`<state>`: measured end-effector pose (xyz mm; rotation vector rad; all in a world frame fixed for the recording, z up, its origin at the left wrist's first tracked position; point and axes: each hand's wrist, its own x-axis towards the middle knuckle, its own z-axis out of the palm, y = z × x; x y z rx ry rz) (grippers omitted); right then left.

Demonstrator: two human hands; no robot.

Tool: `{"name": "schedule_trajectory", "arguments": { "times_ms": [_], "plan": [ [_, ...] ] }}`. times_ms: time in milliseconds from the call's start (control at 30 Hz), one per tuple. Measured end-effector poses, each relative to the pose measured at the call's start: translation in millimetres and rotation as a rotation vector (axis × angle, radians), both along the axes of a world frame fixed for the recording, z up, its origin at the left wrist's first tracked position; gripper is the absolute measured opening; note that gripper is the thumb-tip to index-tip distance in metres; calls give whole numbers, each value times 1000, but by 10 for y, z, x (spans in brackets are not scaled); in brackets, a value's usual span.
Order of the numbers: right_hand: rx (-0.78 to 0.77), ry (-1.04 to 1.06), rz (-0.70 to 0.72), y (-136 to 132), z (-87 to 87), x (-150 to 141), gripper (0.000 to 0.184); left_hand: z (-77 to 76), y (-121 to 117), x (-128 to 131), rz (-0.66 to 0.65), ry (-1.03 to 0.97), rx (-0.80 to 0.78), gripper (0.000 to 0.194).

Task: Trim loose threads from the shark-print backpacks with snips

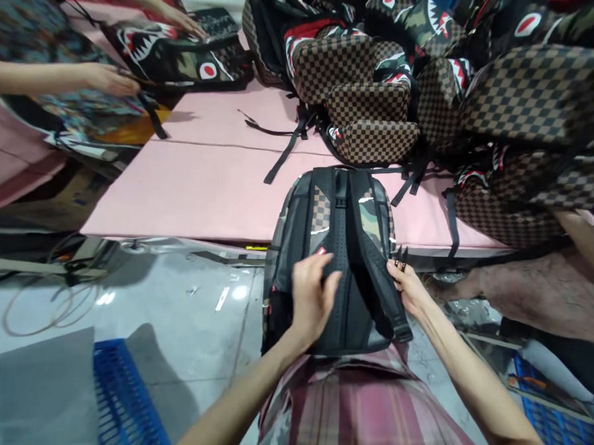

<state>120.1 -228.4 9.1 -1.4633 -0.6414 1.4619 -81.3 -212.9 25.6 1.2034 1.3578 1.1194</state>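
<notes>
A black backpack [348, 299] stands on end between my lap and the table's front edge, its strap side facing me. Its shoulder straps carry brown checked and camouflage patches. Over the left part of its back panel is my left hand [313, 295], fingers curved and thumb apart, with nothing seen in it. The hand is slightly blurred, and I cannot tell if it touches the panel. My right hand [406, 284] is closed at the bag's right side, gripping small dark thread snips [402, 253] whose tips point up. Part of the snips is hidden by the fingers.
Many checked backpacks [370, 106] are heaped on the pink table [200, 181], with loose straps hanging. At upper left, a co-worker's hands [110, 79] are by a shark-face bag [183, 56]. Another person's arm [581, 234] reaches in at right. A blue plastic crate [127, 404] stands lower left.
</notes>
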Motion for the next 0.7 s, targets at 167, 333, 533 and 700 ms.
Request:
{"name": "schedule_trajectory", "arguments": {
  "times_ms": [167,333,533,700],
  "plan": [
    [69,-161,93,5,85,43,39,65,165,461,-306,-315,-352,21],
    [383,-1071,210,-38,395,277,44,57,230,537,-272,-325,-354,17],
    [802,-1631,422,-4,681,275,14,64,247,541,-258,-280,-347,12],
    [937,-1680,501,65,704,245,11,56,252,546,-262,-294,-348,11]
  ]
}}
